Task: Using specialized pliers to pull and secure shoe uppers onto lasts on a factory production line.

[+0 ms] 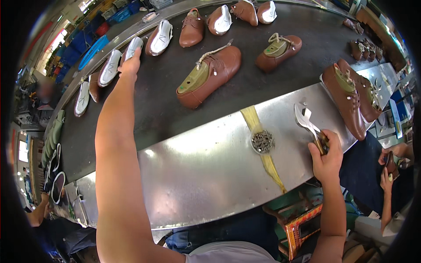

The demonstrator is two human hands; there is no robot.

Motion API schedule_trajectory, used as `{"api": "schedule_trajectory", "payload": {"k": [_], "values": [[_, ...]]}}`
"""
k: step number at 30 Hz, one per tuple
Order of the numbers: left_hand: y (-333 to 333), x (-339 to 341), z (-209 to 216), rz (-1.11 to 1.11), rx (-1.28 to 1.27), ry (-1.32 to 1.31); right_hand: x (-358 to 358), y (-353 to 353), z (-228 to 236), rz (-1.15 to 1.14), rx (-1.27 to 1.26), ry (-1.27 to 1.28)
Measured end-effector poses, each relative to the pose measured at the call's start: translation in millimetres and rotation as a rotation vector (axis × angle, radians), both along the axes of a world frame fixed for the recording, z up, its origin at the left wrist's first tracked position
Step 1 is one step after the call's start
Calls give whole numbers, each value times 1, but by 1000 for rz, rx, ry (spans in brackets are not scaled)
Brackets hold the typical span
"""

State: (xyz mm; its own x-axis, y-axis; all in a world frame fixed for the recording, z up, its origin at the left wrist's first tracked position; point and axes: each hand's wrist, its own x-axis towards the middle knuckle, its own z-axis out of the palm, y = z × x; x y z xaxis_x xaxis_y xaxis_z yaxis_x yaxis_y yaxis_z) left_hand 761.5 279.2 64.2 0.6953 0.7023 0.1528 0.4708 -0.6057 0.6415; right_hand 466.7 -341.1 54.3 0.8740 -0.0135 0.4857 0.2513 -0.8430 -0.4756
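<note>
My left arm stretches far across the dark belt, and my left hand (pixel 130 65) is closed on the near end of a brown shoe (pixel 133 44) lying with its white underside up. My fingers partly hide that shoe. In my right hand (pixel 328 160), over the metal ledge, is a pair of pincers (pixel 309 122) with pale metal jaws pointing away from me. Left of the pincers a round dish of small nails (pixel 262 141) sits on a yellow tape strip (pixel 274 173). A brown lace-up shoe (pixel 215 74) on a green last lies on the belt between my hands.
Upturned shoes with white undersides (pixel 160 37) line the belt's far side. Another brown shoe (pixel 279 52) rests farther right. A pair of brown shoes (pixel 346 96) stands on the metal ledge (pixel 193 175) beyond the pincers. At right, a co-worker's hands (pixel 387 179) hold a brown shoe.
</note>
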Motion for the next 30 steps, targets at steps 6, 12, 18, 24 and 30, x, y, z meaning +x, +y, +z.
{"api": "schedule_trajectory", "payload": {"k": [6, 12, 18, 24, 30], "values": [[-104, 45, 4, 52, 84, 191, -2, -9, 1, 4, -12, 6], [-43, 29, -1, -111, 75, 60, -3, 3, 6, 2, 22, 16], [33, -121, 53, -249, 18, 195, -7, 4, 2, -28, -55, 11], [55, -335, 99, -253, 8, 166, 2, -4, -4, 13, -113, -65], [52, -535, 92, -148, 60, 123, -70, 7, 2, 66, 39, -138]]}}
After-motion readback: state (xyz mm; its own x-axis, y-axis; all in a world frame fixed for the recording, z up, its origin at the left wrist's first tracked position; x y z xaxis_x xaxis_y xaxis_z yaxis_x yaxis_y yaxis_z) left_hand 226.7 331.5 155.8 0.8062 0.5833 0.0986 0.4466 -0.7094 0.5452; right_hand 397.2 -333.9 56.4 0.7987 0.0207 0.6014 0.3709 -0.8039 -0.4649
